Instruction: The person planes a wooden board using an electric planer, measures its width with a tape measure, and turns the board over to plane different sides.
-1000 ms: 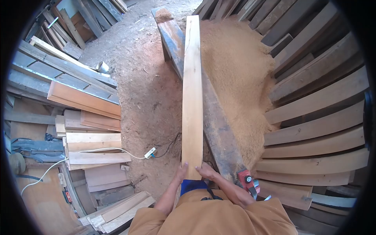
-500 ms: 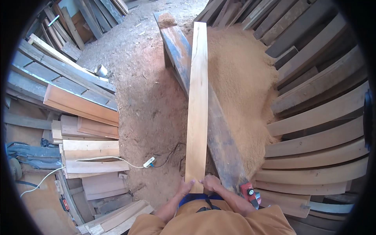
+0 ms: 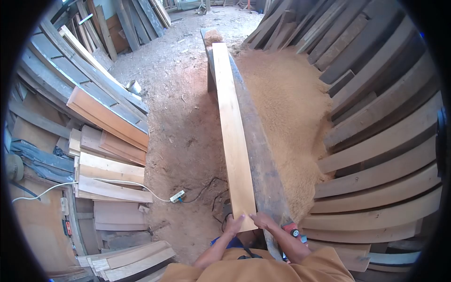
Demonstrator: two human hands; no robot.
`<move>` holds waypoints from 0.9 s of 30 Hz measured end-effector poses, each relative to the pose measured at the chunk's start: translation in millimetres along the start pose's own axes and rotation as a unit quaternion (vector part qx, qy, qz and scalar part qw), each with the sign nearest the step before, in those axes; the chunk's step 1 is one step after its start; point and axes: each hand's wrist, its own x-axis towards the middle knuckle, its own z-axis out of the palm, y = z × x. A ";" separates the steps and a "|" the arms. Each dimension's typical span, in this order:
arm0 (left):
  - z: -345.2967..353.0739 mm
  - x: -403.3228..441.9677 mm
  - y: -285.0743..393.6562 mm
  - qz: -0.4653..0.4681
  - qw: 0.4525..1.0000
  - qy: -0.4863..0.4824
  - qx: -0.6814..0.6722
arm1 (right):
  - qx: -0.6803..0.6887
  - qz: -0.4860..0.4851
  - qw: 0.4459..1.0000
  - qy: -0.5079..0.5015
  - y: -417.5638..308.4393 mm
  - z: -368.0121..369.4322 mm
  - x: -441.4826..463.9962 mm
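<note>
A long pale wooden board stretches away from me along a worn wooden bench. My left hand grips the left edge of its near end, thumb on top. On the opposite edge, my right hand holds the same end, thumb also on top and fingers partly hidden beneath. The board's far end rests over the far part of the bench, near a small heap of sawdust. A red power tool sits on the near end of the bench, right beside my right forearm.
Sawdust covers the floor right of the bench. Planks lean in a long row at the right. Stacked boards lie at the left. A white power strip with cords is on the floor left of the bench.
The board's far end has swung left, bringing it nearly in line with the bench. Its near end, with both hands on it, has shifted right. The camera view has also shifted.
</note>
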 end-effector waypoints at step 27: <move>-9.6 -205.3 443.7 0.402 0.739 -0.328 -0.431 | 0.249 -0.091 0.907 0.328 71.9 -81.1 -274.6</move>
